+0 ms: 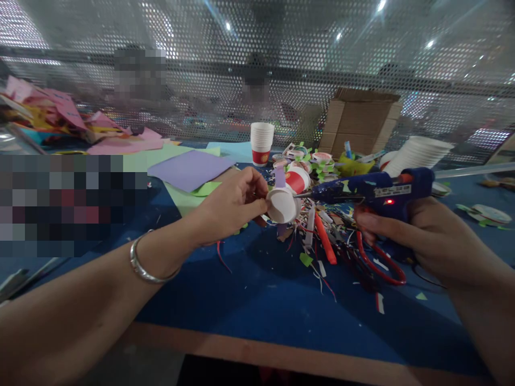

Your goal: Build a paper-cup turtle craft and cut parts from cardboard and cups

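My left hand [241, 201], with a silver bangle on the wrist, pinches the edge of a small round white paper cup piece [283, 207]. Purple paper strips [280, 176] stick out above and below the piece. In my right hand [406, 225] is a blue hot glue gun [378, 190] with a lit red light and a clear glue stick at its back. The gun's nozzle points left, at the rim of the cup piece; whether it touches cannot be made out. Right behind the piece lies a red and white paper cup [296, 180].
Paper scraps, an orange-red marker-like stick [325, 237] and red-handled scissors [380, 262] lie under the gun. Behind stand stacked cups [262, 143], a cardboard box [358, 122] and more tilted cups [420, 155]. Purple paper [189, 167] lies left; perforated metal mesh [209, 96] rises at the back.
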`<action>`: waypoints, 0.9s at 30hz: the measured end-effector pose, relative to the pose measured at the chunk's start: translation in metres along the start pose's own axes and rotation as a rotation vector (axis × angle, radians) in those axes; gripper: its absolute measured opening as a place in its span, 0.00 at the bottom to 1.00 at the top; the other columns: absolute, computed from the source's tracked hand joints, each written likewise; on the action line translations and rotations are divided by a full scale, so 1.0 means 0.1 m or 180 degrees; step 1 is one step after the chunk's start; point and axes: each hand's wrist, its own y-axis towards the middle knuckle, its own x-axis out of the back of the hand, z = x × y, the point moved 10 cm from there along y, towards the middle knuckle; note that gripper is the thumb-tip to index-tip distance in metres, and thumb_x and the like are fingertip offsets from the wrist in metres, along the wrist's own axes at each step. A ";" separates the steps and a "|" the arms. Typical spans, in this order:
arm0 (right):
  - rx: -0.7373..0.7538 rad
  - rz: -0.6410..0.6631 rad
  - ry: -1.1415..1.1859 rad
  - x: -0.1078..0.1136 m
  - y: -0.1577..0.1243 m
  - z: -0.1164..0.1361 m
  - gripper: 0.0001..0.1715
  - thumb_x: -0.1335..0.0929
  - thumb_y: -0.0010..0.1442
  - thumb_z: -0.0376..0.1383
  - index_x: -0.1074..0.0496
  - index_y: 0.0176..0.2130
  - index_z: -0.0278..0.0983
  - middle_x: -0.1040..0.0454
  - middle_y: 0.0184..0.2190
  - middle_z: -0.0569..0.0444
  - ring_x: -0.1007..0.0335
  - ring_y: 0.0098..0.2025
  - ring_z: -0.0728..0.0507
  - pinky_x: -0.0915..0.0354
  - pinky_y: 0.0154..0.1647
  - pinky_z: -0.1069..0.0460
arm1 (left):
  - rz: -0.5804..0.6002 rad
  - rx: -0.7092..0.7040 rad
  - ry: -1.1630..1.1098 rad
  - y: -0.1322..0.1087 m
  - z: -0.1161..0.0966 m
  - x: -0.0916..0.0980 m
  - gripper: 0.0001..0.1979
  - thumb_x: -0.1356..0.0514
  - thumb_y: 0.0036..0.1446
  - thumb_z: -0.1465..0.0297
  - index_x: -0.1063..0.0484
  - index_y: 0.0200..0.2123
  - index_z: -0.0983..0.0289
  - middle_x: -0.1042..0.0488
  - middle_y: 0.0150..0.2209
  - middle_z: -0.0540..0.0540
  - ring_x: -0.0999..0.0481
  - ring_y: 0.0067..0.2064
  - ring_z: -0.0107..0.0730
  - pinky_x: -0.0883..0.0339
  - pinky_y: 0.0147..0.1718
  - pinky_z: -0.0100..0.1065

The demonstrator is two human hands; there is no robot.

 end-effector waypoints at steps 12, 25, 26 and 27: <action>0.0172 -0.0041 -0.0106 -0.03 0.02 0.10 0.16 0.29 0.59 0.50 0.21 0.27 0.44 0.22 0.23 0.59 0.28 0.24 0.45 0.29 0.23 0.53 | 0.0035 -0.0020 0.0069 0.01 0.03 -0.02 0.04 0.37 0.55 0.72 0.27 0.35 0.64 0.24 0.33 0.50 0.24 0.31 0.28 0.26 0.28 0.31; 0.0459 0.0026 -0.0514 -0.09 -0.02 0.16 0.13 0.30 0.60 0.48 0.21 0.31 0.45 0.21 0.27 0.59 0.27 0.29 0.43 0.26 0.38 0.49 | -0.0189 -0.0471 0.0920 -0.01 -0.12 -0.02 0.05 0.39 0.51 0.76 0.26 0.32 0.64 0.29 0.31 0.49 0.32 0.29 0.24 0.37 0.28 0.28; 0.0460 0.0031 -0.0539 -0.09 -0.02 0.16 0.14 0.30 0.60 0.49 0.21 0.30 0.45 0.21 0.26 0.59 0.28 0.28 0.43 0.25 0.39 0.48 | -0.0208 -0.0469 0.0936 -0.02 -0.13 -0.02 0.05 0.39 0.51 0.76 0.26 0.32 0.64 0.29 0.31 0.49 0.32 0.29 0.25 0.38 0.28 0.28; 0.0454 0.0019 -0.0554 -0.09 -0.01 0.16 0.14 0.30 0.60 0.49 0.21 0.30 0.45 0.22 0.25 0.59 0.29 0.27 0.44 0.25 0.40 0.47 | -0.0219 -0.0468 0.0932 -0.02 -0.13 -0.02 0.04 0.39 0.50 0.76 0.26 0.32 0.64 0.29 0.31 0.49 0.32 0.29 0.25 0.38 0.28 0.28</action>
